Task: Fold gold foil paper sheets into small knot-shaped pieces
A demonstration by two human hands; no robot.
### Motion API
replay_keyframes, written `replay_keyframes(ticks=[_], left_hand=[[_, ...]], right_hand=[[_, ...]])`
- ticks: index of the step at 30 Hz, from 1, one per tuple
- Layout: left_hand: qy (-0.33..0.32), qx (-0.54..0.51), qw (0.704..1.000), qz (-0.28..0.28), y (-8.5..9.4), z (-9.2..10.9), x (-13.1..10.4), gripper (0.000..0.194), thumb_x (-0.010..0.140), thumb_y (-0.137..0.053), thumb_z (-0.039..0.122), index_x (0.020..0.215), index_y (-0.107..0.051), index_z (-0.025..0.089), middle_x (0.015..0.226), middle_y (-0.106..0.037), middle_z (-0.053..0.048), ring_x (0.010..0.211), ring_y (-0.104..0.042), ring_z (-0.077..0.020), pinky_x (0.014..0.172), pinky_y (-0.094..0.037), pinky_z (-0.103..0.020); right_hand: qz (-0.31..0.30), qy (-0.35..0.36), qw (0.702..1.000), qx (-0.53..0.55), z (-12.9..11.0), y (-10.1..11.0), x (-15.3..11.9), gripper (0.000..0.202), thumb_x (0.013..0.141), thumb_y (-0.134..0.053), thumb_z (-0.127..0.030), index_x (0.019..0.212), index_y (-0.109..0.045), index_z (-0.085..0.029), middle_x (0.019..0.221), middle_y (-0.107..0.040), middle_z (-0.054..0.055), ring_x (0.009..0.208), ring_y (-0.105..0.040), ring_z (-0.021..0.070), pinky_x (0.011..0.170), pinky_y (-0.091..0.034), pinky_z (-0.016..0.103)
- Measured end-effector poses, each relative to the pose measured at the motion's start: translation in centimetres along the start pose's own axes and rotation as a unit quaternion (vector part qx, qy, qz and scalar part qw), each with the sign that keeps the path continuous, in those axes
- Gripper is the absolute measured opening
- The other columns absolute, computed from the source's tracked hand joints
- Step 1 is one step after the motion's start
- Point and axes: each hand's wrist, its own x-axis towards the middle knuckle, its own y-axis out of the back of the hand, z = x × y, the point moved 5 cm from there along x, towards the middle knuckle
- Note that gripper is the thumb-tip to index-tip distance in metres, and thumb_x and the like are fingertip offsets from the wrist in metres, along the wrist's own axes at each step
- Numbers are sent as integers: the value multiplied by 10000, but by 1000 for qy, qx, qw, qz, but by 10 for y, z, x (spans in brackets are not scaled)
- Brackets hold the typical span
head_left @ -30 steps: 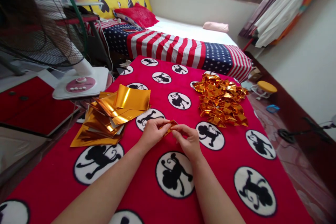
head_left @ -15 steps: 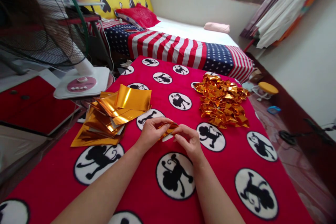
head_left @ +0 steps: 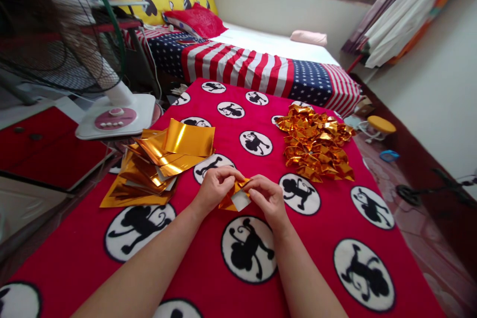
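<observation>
Between my two hands is a partly folded sheet of gold foil paper (head_left: 228, 201), its pale underside showing on one flap. My left hand (head_left: 215, 188) pinches its upper left edge between thumb and fingers. Opposite it, my right hand (head_left: 267, 199) grips the right edge the same way. To the left lies a loose stack of flat gold foil sheets (head_left: 190, 140), some with white backs. A heap of folded gold foil pieces (head_left: 316, 144) sits on the right. All of it rests on a red cloth (head_left: 238, 114) printed with black monkeys in white circles.
A white electric fan (head_left: 141, 112) stands left of the table, with a person partly visible behind its cage. Beyond the table is a bed (head_left: 257, 67) with a striped, starred cover. A yellow stool (head_left: 380, 124) stands on the floor at the right.
The foil paper has tipped and opened between my fingers, so more of its pale underside and lower gold part shows. Both hands have shifted only slightly.
</observation>
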Motion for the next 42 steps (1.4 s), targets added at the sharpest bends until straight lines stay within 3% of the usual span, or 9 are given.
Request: replay_keyframes(ticks=[6,11,15,19,26,29,36,42], left_hand=[[33,-9,999,18,-3,-11,-1,129,753,-697,261,782,-733,140,796,-719,-72,742,-658,-170,684,-523,-247],[74,-100,991,49,-4,-21,-1,229,691,-756,273,869,-696,141,816,-709,-55,754,-673,-163,696,-550,-248],[86,-114,988,56,-3,-20,-1,249,683,-764,297,861,-687,141,787,-700,-43,726,-672,-153,678,-552,-241],[83,-98,991,37,-9,-16,-3,233,683,-760,286,847,-690,136,795,-707,-51,714,-672,-152,667,-556,-238],[78,10,997,-12,-12,-14,-4,156,735,-700,274,787,-732,130,733,-708,-56,645,-634,-147,584,-501,-217],[99,4,995,-26,-11,-16,-3,171,732,-711,288,769,-741,124,718,-708,-58,639,-630,-148,569,-488,-217],[164,-146,974,58,-8,-23,-4,251,643,-797,340,740,-724,120,683,-715,-41,597,-644,-145,574,-519,-229],[137,-124,975,122,0,-30,-2,226,654,-789,317,763,-732,128,719,-731,-40,633,-653,-139,600,-522,-217]], right_hand=[[26,-24,999,28,4,0,-2,130,833,-627,-296,832,-717,-203,832,-676,46,775,-631,188,703,-500,302],[91,-94,981,144,16,2,-4,162,827,-645,-340,918,-649,-206,798,-681,19,650,-639,154,615,-531,283],[89,-124,979,134,22,-1,-4,225,823,-655,-402,917,-631,-199,725,-671,7,566,-621,140,552,-522,266],[80,-126,985,92,23,-3,-2,230,815,-667,-416,828,-650,-186,615,-620,-17,524,-566,117,504,-476,228],[108,-129,984,62,21,-1,-4,210,803,-685,-364,723,-664,-172,630,-636,-5,566,-565,121,534,-448,228],[113,-134,982,75,22,-1,-4,214,799,-692,-363,712,-664,-169,622,-633,-5,561,-559,123,529,-443,230],[133,-135,964,185,31,-2,-3,165,832,-658,-354,894,-642,-202,732,-648,-13,595,-570,114,524,-450,214],[112,-130,970,172,28,-6,-3,199,777,-719,-346,869,-621,-199,686,-651,-16,527,-575,113,511,-490,229]])
